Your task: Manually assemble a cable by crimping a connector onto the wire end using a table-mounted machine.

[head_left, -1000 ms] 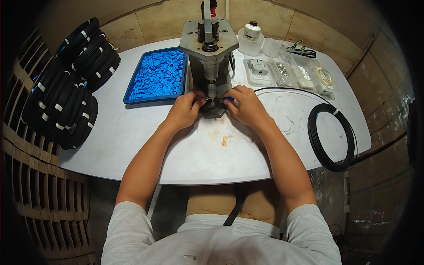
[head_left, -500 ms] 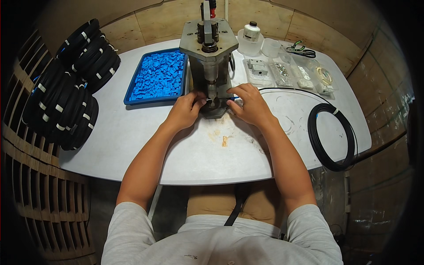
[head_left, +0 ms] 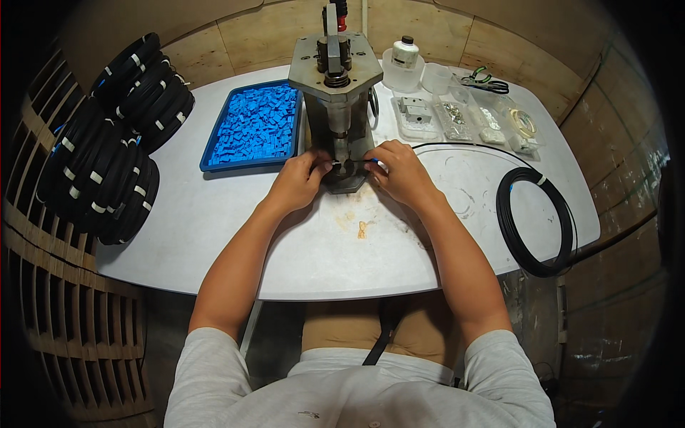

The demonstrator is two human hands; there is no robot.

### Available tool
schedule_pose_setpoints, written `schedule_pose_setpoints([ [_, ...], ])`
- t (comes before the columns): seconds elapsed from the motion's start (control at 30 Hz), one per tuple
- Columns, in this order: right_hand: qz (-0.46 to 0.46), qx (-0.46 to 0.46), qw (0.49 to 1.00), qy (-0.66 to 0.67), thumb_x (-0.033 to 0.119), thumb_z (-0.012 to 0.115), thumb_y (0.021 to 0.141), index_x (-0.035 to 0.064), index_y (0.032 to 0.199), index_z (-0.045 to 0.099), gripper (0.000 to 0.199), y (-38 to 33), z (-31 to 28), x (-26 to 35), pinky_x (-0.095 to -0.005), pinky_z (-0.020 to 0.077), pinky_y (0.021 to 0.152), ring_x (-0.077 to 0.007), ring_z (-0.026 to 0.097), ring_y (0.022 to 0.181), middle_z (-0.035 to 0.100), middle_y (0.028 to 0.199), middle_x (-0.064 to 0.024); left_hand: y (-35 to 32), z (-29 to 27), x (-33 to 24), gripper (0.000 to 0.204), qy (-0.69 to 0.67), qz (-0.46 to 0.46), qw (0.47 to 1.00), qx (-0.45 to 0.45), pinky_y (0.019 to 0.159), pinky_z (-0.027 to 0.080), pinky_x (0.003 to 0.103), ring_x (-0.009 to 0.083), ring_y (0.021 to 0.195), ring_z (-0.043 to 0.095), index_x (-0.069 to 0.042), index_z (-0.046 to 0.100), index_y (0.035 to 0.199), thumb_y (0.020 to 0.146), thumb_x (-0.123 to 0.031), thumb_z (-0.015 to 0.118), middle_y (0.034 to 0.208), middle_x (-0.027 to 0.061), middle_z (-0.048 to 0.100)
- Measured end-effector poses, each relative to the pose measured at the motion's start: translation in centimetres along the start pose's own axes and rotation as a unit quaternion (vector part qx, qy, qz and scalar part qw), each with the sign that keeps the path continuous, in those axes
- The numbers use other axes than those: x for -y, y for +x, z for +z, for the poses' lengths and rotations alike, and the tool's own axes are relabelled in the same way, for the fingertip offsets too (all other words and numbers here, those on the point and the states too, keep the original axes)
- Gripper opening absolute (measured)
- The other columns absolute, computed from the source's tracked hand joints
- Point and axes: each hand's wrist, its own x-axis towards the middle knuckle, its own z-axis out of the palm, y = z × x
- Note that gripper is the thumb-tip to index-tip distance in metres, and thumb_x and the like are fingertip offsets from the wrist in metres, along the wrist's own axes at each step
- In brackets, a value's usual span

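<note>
A grey metal bench press [head_left: 334, 107] stands upright in front of me, and both hands are at its lower die [head_left: 347, 171]. On the left side of the die, my left hand [head_left: 296, 184] has thumb and fingertips pinched together; whatever small thing they may hold is too small to make out. My right hand [head_left: 404, 171] pinches the end of a black cable [head_left: 464, 145] on the right side, where a bit of blue shows at the fingertips. From there the cable runs right to a black coil [head_left: 505, 221] lying on the table.
Left of the press sits a blue tray [head_left: 207, 158] full of small blue pieces. Stacks of black cable coils [head_left: 93, 171] rise at the left edge. At the back right are a white bottle [head_left: 405, 51], clear boxes of small parts [head_left: 455, 121] and pliers [head_left: 489, 84].
My right thumb and fingers have come closer together around the cable end, and the hand has shifted slightly left. My left hand stays nearly in place.
</note>
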Motion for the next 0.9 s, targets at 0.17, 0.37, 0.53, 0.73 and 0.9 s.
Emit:
schedule_pose_setpoints([
  [0.17,0.003,0.005,1.0,0.0,0.011,0.077,0.084,0.0082,0.098,0.073,0.015,0.05,-0.14,0.18,-0.041,0.0516,0.086,-0.0299,0.065,0.094,0.07,0.092,-0.0076,-0.02,0.0,0.08,0.023,0.001,0.002,1.0,-0.003,0.086,0.054,0.037,0.0303,0.094,0.072,0.005,0.066,0.114,0.098,-0.011,0.062,0.102,0.02,0.074],
  [0.37,0.019,0.015,1.0,0.005,0.01,0.078,0.083,0.0088,0.101,0.073,0.018,-0.03,-0.31,0.37,-0.0408,0.0524,0.087,-0.0296,0.065,0.095,0.07,0.094,-0.0078,0.05,0.0,0.25,0.023,0.006,0.014,1.0,-0.002,0.086,0.054,0.038,0.0317,0.094,0.071,0.004,0.066,0.114,0.099,-0.013,0.062,0.102,0.0199,0.074],
  [0.53,0.022,0.01,1.0,0.015,0.01,0.078,0.083,0.0086,0.101,0.073,0.019,0.02,-0.24,0.32,-0.0407,0.0527,0.088,-0.0299,0.065,0.097,0.07,0.095,-0.0086,-0.13,0.0,0.05,0.022,-0.001,0.013,1.0,-0.008,0.084,0.054,0.036,0.0296,0.092,0.071,0.003,0.066,0.114,0.098,-0.013,0.063,0.101,0.0192,0.074],
  [0.73,0.015,0.009,0.999,0.028,0.01,0.078,0.084,0.0079,0.1,0.073,0.017,-0.03,-0.1,0.19,-0.0411,0.053,0.087,-0.0311,0.065,0.096,0.07,0.095,-0.0094,-0.08,0.03,0.05,0.023,-0.006,0.007,1.0,-0.005,0.084,0.054,0.036,0.0279,0.091,0.071,0.004,0.066,0.115,0.098,-0.012,0.063,0.102,0.0184,0.074],
  [0.9,0.01,-0.006,1.0,0.025,0.009,0.077,0.083,0.0076,0.098,0.073,0.016,0.03,-0.04,0.78,-0.0413,0.0554,0.077,-0.0329,0.067,0.083,0.07,0.091,-0.0106,-0.08,-0.01,0.01,0.023,-0.003,0.004,1.0,-0.002,0.084,0.054,0.036,0.0275,0.091,0.071,0.004,0.066,0.115,0.099,-0.012,0.063,0.102,0.0185,0.074],
])
